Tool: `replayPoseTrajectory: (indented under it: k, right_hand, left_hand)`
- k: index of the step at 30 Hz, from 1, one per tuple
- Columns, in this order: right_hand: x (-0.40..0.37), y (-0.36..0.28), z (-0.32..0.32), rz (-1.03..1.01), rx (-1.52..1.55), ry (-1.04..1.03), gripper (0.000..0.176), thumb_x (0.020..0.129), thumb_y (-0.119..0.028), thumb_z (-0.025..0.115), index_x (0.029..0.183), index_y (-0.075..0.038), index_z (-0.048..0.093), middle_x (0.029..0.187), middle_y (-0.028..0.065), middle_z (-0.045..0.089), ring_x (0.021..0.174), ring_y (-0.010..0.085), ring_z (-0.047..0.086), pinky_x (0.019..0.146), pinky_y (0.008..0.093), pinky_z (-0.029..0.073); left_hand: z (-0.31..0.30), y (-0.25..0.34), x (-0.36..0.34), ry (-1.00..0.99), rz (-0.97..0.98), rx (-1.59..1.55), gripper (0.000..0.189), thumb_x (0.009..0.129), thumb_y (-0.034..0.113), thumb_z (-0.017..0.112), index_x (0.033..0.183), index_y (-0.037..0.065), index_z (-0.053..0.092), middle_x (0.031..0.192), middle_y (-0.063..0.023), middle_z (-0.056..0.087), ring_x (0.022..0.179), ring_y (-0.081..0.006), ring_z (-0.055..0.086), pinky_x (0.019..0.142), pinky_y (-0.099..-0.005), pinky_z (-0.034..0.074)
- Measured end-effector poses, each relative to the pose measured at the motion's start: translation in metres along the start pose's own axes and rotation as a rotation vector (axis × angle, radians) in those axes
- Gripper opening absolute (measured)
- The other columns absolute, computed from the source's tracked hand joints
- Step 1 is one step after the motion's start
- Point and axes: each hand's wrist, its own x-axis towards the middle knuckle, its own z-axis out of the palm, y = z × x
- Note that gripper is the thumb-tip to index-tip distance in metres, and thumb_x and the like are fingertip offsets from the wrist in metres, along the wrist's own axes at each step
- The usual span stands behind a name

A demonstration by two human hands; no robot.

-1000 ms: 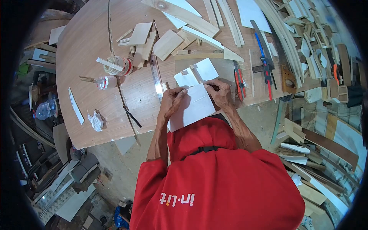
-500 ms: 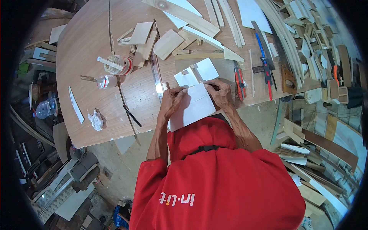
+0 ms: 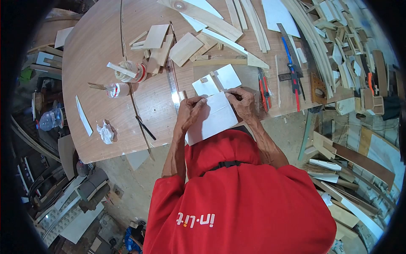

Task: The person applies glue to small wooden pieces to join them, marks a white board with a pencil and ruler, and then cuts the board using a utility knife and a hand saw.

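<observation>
A white flat panel (image 3: 215,120) leans between the table's front edge and my body, a faint line running across it. My left hand (image 3: 191,111) pinches its far left corner, thumb on the white face. At the far right corner, my right hand (image 3: 242,103) has its fingers curled and closed on the same panel. Just beyond lies another white piece (image 3: 229,77), with a narrow wooden strip (image 3: 217,81) standing across it and a small wood block (image 3: 204,79) beside that. Both rest on a brownish board (image 3: 249,76).
A red cutter (image 3: 265,91) and a blue-and-red tool (image 3: 292,67) lie to the right. At left stand a glue jar (image 3: 137,73), a small bottle (image 3: 120,89), a crumpled tissue (image 3: 105,132) and a black pen (image 3: 146,128). Wood offcuts (image 3: 186,48) cover the table's far side.
Almost nothing differs. The white panel's near part has shifted very slightly, while both hands keep their places at its far corners.
</observation>
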Motion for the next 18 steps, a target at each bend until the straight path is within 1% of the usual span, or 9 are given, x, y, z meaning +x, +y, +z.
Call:
replayPoseTrajectory:
  k: [2, 7, 10, 12, 13, 15, 16, 18]
  right_hand:
    - [0.0, 0.001, 0.0, -0.002, -0.006, 0.003, 0.021, 0.083, -0.017, 0.067, 0.094, 0.0, 0.071, 0.082, 0.0119, 0.071, 0.074, 0.0178, 0.066, 0.068, 0.0305, 0.052]
    - [0.0, -0.001, 0.0, -0.001, -0.034, 0.004, 0.022, 0.083, -0.018, 0.067, 0.095, -0.001, 0.071, 0.083, 0.0124, 0.071, 0.074, 0.0184, 0.066, 0.069, 0.031, 0.052]
    - [-0.001, -0.003, -0.001, -0.013, -0.021, 0.015, 0.022, 0.083, -0.018, 0.067, 0.095, 0.0, 0.071, 0.08, 0.0109, 0.07, 0.073, 0.0176, 0.065, 0.068, 0.0302, 0.051]
    - [0.0, -0.003, -0.003, 0.071, 0.114, 0.024, 0.021, 0.086, -0.019, 0.064, 0.09, 0.0, 0.07, 0.071, 0.0081, 0.066, 0.064, 0.0164, 0.059, 0.061, 0.031, 0.047]
    - [0.001, -0.002, -0.007, 0.068, 0.11, 0.03, 0.021, 0.086, -0.019, 0.064, 0.09, 0.0, 0.07, 0.071, 0.0081, 0.066, 0.064, 0.0164, 0.059, 0.061, 0.031, 0.047]
    - [0.0, 0.002, -0.024, 0.069, 0.076, 0.165, 0.023, 0.089, -0.02, 0.059, 0.085, 0.001, 0.067, 0.062, 0.0069, 0.058, 0.057, 0.0162, 0.051, 0.055, 0.0327, 0.042]
    - [0.001, 0.002, -0.035, 0.071, 0.073, 0.17, 0.023, 0.089, -0.02, 0.059, 0.085, 0.001, 0.067, 0.062, 0.0069, 0.058, 0.057, 0.0162, 0.051, 0.055, 0.0327, 0.042]
    - [0.008, 0.001, -0.063, -0.058, -0.161, 0.406, 0.024, 0.091, -0.02, 0.056, 0.084, 0.001, 0.065, 0.059, 0.0076, 0.053, 0.054, 0.0179, 0.047, 0.054, 0.0355, 0.038]
  left_hand:
    - [0.001, 0.003, -0.001, 0.005, 0.0, -0.029, 0.027, 0.092, 0.018, 0.06, 0.097, -0.006, 0.069, 0.07, -0.002, 0.061, 0.066, -0.0092, 0.051, 0.062, -0.0272, 0.044]
    - [0.001, 0.005, -0.003, 0.001, -0.008, -0.049, 0.027, 0.091, 0.019, 0.06, 0.096, -0.007, 0.069, 0.07, -0.0016, 0.061, 0.066, -0.0088, 0.051, 0.062, -0.0269, 0.044]
    - [0.001, 0.003, -0.002, 0.013, 0.005, -0.055, 0.027, 0.091, 0.019, 0.059, 0.096, -0.007, 0.069, 0.071, -0.0008, 0.06, 0.067, -0.0081, 0.05, 0.062, -0.0261, 0.043]
    - [0.002, 0.001, -0.002, 0.019, 0.021, -0.069, 0.027, 0.091, 0.018, 0.059, 0.096, -0.007, 0.069, 0.071, -0.0003, 0.059, 0.067, -0.0077, 0.049, 0.062, -0.0256, 0.042]
    - [-0.001, 0.001, -0.001, 0.004, 0.004, -0.051, 0.027, 0.091, 0.018, 0.059, 0.095, -0.007, 0.069, 0.071, 0.0, 0.059, 0.068, -0.0074, 0.049, 0.062, -0.0252, 0.042]
    - [-0.002, 0.0, -0.001, -0.017, -0.014, -0.035, 0.027, 0.091, 0.018, 0.059, 0.095, -0.006, 0.069, 0.071, 0.0004, 0.058, 0.068, -0.0071, 0.048, 0.062, -0.0247, 0.042]
    - [-0.003, -0.002, -0.001, -0.019, -0.009, -0.048, 0.027, 0.091, 0.019, 0.059, 0.094, -0.006, 0.068, 0.071, 0.0006, 0.057, 0.068, -0.0071, 0.048, 0.063, -0.0246, 0.042]
    - [-0.003, -0.001, -0.001, -0.025, -0.001, -0.063, 0.027, 0.092, 0.019, 0.059, 0.094, -0.006, 0.068, 0.071, 0.0008, 0.057, 0.069, -0.0071, 0.048, 0.063, -0.0244, 0.042]
